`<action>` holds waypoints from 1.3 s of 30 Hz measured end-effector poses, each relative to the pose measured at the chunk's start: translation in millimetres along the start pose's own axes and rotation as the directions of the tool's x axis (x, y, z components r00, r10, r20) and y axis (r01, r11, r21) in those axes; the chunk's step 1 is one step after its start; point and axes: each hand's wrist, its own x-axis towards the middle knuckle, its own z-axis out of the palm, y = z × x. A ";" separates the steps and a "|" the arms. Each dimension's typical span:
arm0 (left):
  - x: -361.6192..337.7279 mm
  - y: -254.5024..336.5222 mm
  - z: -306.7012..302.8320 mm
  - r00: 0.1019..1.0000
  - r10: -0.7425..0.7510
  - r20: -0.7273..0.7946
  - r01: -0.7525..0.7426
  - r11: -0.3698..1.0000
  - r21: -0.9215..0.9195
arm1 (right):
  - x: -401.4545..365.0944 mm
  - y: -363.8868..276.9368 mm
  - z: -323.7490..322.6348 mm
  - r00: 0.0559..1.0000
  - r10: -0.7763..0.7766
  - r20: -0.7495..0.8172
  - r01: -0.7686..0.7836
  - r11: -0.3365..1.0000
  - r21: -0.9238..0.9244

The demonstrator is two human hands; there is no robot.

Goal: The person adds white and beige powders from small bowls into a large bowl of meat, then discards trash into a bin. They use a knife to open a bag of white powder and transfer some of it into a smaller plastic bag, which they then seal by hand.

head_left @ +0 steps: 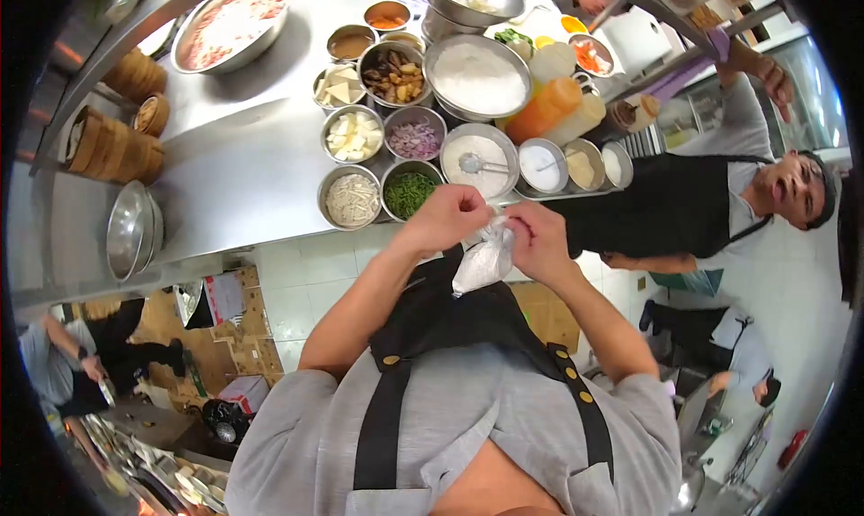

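Observation:
A small clear plastic bag (483,266) with white powder in it hangs in front of my apron, just off the counter's edge. My left hand (450,221) pinches the gathered top of the bag from one side. On the other side my right hand (540,241) is closed on the bag's twisted neck, fingers curled. The two hands are close together, nearly touching. Just beyond them stand a metal bowl of white powder (459,145) with a metal scoop (477,163) in it, and a tin of chopped green herbs (396,203).
Several metal tins of ingredients, such as chopped red onion (423,141), crowd the counter (216,165). Squeeze bottles (551,107) stand at the right. A co-worker in a black apron (666,206) is close on my right. Steel bowls (130,233) and bamboo steamers (94,147) are at the left.

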 end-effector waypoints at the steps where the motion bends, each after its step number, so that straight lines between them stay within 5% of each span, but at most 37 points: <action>1: 1.0 -1.5 -3.6 0.992 0.085 0.094 -0.086 0.996 0.007 | -5.0 -4.7 -5.1 0.982 0.139 -0.128 -0.128 0.988 0.089; 2: -0.6 -4.6 -4.5 0.991 0.079 0.111 -0.079 0.997 0.003 | -9.7 -9.5 -9.6 0.929 0.278 -0.244 -0.235 0.953 0.192; 3: -0.6 -7.0 -5.9 0.978 0.080 0.195 -0.060 0.992 -0.108 | -11.9 -15.5 -10.6 0.829 0.497 -0.256 -0.322 0.799 0.507; 4: 0.1 -9.7 -6.3 0.959 0.093 0.268 -0.035 0.976 -0.215 | -11.0 -11.2 -11.5 0.832 0.493 -0.256 -0.318 0.801 0.508; 6: -6.4 -26.8 -2.2 0.941 0.149 0.303 -0.052 0.950 -0.307 | -8.4 7.1 -6.2 0.767 0.638 0.065 -0.338 0.316 0.886; 8: -22.1 -37.2 2.1 0.984 0.142 0.110 -0.075 0.881 -0.467 | 2.6 47.3 5.9 0.809 0.568 0.149 -0.307 0.193 0.932; 9: -32.6 -43.4 3.3 0.991 0.129 -0.024 -0.126 0.895 -0.427 | 10.5 66.3 12.0 0.901 0.426 -0.078 -0.311 0.763 0.567; 10: -44.5 -43.0 3.6 0.991 0.129 -0.041 -0.134 0.901 -0.412 | 15.4 83.2 18.9 0.972 0.162 -0.172 -0.173 0.983 -0.052; 11: -57.1 -38.9 5.6 0.979 0.143 -0.145 -0.169 0.967 -0.188 | 17.3 98.0 27.1 0.974 0.150 -0.170 -0.158 0.987 -0.035; 12: -67.6 -33.3 9.1 0.953 0.175 -0.246 -0.169 0.984 0.046 | 19.4 111.9 36.9 0.989 0.106 -0.100 -0.127 0.961 -0.245; 13: -78.2 -23.5 15.9 0.946 0.175 -0.272 -0.165 0.985 0.058 | 23.3 121.2 41.8 0.997 0.072 -0.023 -0.075 0.895 -0.439; 14: -89.3 -11.5 24.6 0.939 0.154 -0.306 0.000 0.893 0.451 | 30.6 127.5 42.4 0.999 0.051 -0.014 -0.052 0.907 -0.418; 15: -97.4 -5.6 32.2 0.926 0.139 -0.351 0.188 0.636 0.749 | 40.2 133.2 43.3 0.983 0.093 0.159 -0.001 0.867 -0.498; 16: -102.9 -5.4 37.6 0.912 0.140 -0.386 0.218 0.631 0.744 | 47.6 136.9 44.5 0.936 0.142 0.323 0.071 0.820 -0.567; 19: -124.3 -5.8 47.9 0.887 0.142 -0.440 0.359 0.387 0.849 | 62.8 146.4 33.3 0.949 -0.077 0.307 0.215 0.870 -0.444; 24: -161.4 9.1 53.2 0.817 0.005 -0.577 0.489 0.524 0.698 | 80.6 140.6 -13.2 0.971 -0.194 0.138 0.223 0.945 -0.239; 26: -172.2 15.3 61.2 0.828 0.110 -0.549 0.393 0.586 0.709 | 90.6 128.0 -34.6 0.980 0.126 -0.152 -0.104 0.983 0.148; 29: -159.5 37.3 69.6 0.849 0.079 -0.523 0.377 0.603 0.703 | 118.2 122.6 -51.3 0.930 0.263 -0.257 -0.233 0.962 0.142; 32: -134.5 60.9 70.7 0.916 0.214 -0.340 0.157 0.588 0.793 | 125.5 130.8 -40.1 0.958 0.216 -0.189 -0.205 0.976 0.073; 33: -126.1 65.0 66.0 0.938 0.248 -0.243 0.053 0.590 0.806 | 112.9 128.7 -30.2 0.927 0.036 -0.374 -0.072 0.994 -0.082; 35: -108.7 80.2 55.4 0.945 0.291 -0.150 -0.050 0.581 0.813 | 77.1 100.3 -35.2 0.992 0.029 -0.121 -0.012 0.991 0.135; 37: -92.9 100.1 54.1 0.953 0.294 0.070 -0.212 0.486 0.848 | 43.5 102.2 0.4 0.957 0.059 0.284 -0.251 0.658 0.710; 38: -84.3 106.5 53.6 0.952 0.295 0.079 -0.220 0.482 0.848 | 26.6 97.3 9.1 0.895 -0.052 0.443 -0.410 0.294 0.863; 39: -75.5 114.0 52.9 0.953 0.281 0.116 -0.249 0.500 0.830 | 12.3 89.2 15.3 0.824 -0.221 0.522 -0.552 -0.104 0.827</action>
